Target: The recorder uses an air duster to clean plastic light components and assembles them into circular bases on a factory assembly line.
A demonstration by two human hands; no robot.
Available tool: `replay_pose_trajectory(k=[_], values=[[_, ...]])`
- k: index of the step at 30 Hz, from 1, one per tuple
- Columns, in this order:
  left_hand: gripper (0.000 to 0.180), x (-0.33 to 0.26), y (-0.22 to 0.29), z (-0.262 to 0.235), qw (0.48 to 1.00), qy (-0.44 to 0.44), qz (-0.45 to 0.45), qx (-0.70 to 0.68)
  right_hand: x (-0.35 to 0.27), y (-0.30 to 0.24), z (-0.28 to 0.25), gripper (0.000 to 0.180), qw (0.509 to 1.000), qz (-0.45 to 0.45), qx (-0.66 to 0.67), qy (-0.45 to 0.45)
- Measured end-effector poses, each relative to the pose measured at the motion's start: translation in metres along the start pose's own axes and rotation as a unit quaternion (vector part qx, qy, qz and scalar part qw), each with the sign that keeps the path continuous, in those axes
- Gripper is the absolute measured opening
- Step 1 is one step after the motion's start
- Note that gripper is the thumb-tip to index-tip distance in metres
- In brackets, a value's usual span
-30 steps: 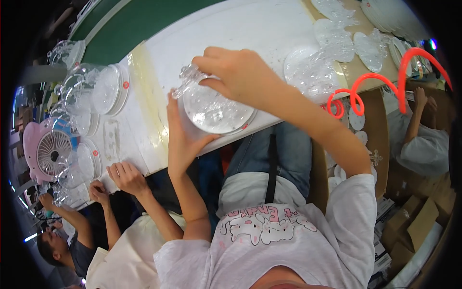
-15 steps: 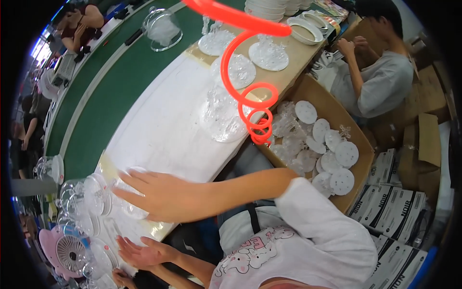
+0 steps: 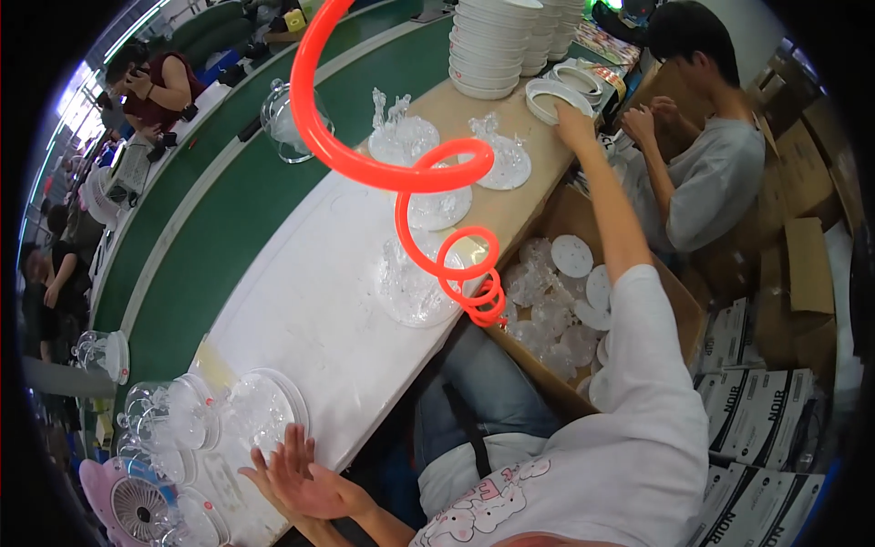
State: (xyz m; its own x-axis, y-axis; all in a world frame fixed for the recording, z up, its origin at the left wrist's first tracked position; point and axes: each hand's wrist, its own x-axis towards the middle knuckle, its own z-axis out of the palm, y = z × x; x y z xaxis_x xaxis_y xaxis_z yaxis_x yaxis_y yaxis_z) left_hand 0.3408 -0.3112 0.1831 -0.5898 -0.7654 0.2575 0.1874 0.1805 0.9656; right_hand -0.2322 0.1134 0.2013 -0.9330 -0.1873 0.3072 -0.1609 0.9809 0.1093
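Observation:
My right hand (image 3: 572,120) reaches far up the bench, its fingers lying on the rim of a white round dish (image 3: 547,95). Whether they grip it is unclear. My left hand (image 3: 305,474) hovers at the near edge of the white tabletop (image 3: 310,319), fingers spread and holding nothing. It is just below a clear plastic dome (image 3: 260,408). Clear plastic discs with small figures (image 3: 412,284) lie between my hands on the bench.
A red coiled hose (image 3: 437,182) hangs over the bench. Stacks of white bowls (image 3: 497,46) stand beyond the dish. A cardboard box of discs (image 3: 570,301) sits by my knee, with a seated person (image 3: 706,173) behind it. A green conveyor (image 3: 246,201) runs left; a pink fan (image 3: 137,506) stands near.
My right arm has swung from the clear domes at the near left to the white dish far up the bench. My view has turned right. My left hand stays low, open.

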Motion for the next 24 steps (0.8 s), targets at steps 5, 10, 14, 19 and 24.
replay_pose_trajectory(k=[5,10,14,19,24], values=[[0.041,-0.026,0.062,0.098,0.955,-0.058,0.168,0.236,-0.036,0.028,-0.006,0.02,0.974,0.026,0.098,0.203],[0.044,-0.026,0.05,0.117,0.969,-0.028,0.2,0.143,-0.195,0.044,-0.113,0.023,0.389,0.178,0.887,0.171],[0.044,-0.022,0.049,0.136,0.979,-0.113,0.16,0.059,-0.317,0.012,-0.164,0.014,0.086,0.078,0.991,-0.063],[0.055,-0.028,0.062,0.133,0.986,-0.124,0.1,-0.045,-0.382,-0.099,-0.136,0.045,0.206,0.063,0.954,-0.207],[0.052,-0.037,0.069,0.088,0.935,0.007,0.231,0.27,-0.377,-0.25,-0.142,0.05,0.162,0.019,0.928,-0.335]])
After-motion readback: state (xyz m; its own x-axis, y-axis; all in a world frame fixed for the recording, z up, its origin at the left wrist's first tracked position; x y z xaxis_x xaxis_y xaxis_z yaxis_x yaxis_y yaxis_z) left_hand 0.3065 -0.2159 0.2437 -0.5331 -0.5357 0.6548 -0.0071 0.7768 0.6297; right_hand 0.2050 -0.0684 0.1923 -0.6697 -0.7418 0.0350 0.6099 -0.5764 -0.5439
